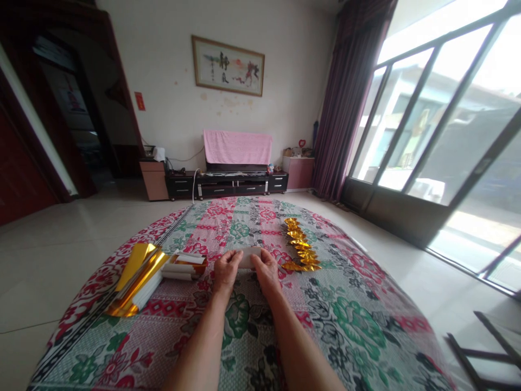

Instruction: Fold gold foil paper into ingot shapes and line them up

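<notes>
Between my two hands is a small sheet of paper (pixel 247 259), its pale grey-white side showing. My left hand (pixel 227 270) pinches its left edge and my right hand (pixel 266 270) pinches the right edge, thumbs on top. It is held just above the patterned tablecloth (pixel 240 320). To the right lies a row of folded gold foil paper pieces (pixel 301 244), shaped like ingots. On the left is a fanned stack of gold foil paper (pixel 138 279), with more white-backed sheets (pixel 185 266), partly curled, beside it.
The cloth-covered table is round. Beyond it, a low black TV cabinet (pixel 240 187) stands by the wall, with a pink cloth (pixel 237 146) over the television. Glass doors (pixel 427 125) are on the right, and a dark-framed piece of furniture (pixel 484 347) stands at the lower right.
</notes>
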Demonstrator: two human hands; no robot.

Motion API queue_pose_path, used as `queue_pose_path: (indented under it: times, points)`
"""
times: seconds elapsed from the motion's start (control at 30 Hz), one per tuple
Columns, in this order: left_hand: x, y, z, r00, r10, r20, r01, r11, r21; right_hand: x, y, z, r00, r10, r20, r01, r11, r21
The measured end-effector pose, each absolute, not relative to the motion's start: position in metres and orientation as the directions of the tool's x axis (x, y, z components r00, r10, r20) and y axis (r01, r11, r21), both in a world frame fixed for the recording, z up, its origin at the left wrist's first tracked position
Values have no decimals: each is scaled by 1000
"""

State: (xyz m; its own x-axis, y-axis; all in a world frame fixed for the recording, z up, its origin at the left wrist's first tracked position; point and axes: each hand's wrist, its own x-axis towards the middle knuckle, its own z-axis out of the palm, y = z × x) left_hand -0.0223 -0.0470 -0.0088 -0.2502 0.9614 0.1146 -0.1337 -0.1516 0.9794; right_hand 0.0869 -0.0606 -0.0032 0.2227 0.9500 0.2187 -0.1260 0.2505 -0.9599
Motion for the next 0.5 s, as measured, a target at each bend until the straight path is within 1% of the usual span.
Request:
queue_pose_path:
  times: [0.23,0.5]
  points:
    - [-23,-49,-7,-235,964,122,-151,-160,976,86,-61,-3,248,938,241,-86,269,-959]
    - [-22,-51,-3,-246,963,108,-127,-142,982,86,-63,0,245,948,205,-137,243,-960]
